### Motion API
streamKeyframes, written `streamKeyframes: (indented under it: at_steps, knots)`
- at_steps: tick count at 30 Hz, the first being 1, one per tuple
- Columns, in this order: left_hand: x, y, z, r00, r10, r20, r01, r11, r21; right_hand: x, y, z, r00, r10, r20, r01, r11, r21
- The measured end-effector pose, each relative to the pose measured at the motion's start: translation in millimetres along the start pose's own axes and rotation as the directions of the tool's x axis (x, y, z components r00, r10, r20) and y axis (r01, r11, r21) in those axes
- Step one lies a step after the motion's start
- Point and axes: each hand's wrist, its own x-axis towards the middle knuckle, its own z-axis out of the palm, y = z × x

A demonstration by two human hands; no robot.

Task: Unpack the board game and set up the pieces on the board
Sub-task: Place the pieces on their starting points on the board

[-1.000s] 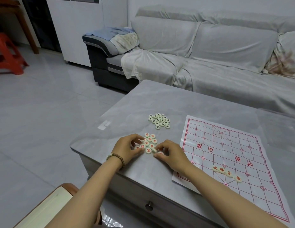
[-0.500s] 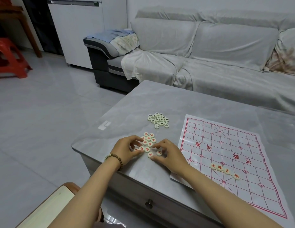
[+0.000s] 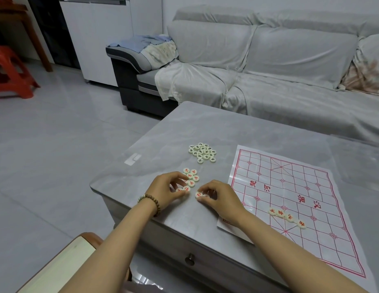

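Head view: left hand (image 3: 163, 190) and right hand (image 3: 220, 195) are each pinching one red piece (image 3: 198, 195) in their grip; four pieces (image 3: 280, 214) are lying on the board (image 3: 290, 178).

Soft, cool, rather dim indoor light falls evenly on the coffee table (image 3: 205, 127), leaving only faint, blurred shadows under the left hand (image 3: 165, 189) and right hand (image 3: 220, 196). The glossy floor (image 3: 57, 144) left of the table carries a pale sheen. Print on the red pieces (image 3: 190, 176) at the table's near-left corner is sharp. Behind the table, the sofa (image 3: 290, 60) bows with wide-angle distortion.
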Motion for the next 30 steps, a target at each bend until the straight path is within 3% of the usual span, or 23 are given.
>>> streamKeyframes:
  at_steps: [6, 11, 16, 30]
  knots:
    - [8, 38, 33, 0.995, 0.063, 0.080, -0.059, 0.997, -0.042, -36, 17, -53, 0.992, 0.031, -0.119, -0.030, 0.999, 0.014]
    - [7, 85, 90, 0.941, 0.194, 0.279, -0.200, 0.980, -0.007, -100, 56, -111, 0.969, 0.179, -0.168, -0.191, 0.980, -0.055]
    - [7, 114, 133, 0.896, 0.200, 0.397, -0.257, 0.962, 0.093, -145, 86, -130, 0.936, 0.283, -0.209, -0.302, 0.951, -0.065]
    - [17, 148, 170, 0.881, 0.240, 0.407, -0.339, 0.922, 0.189, -147, 98, -115, 0.931, 0.269, -0.246, -0.292, 0.954, -0.063]
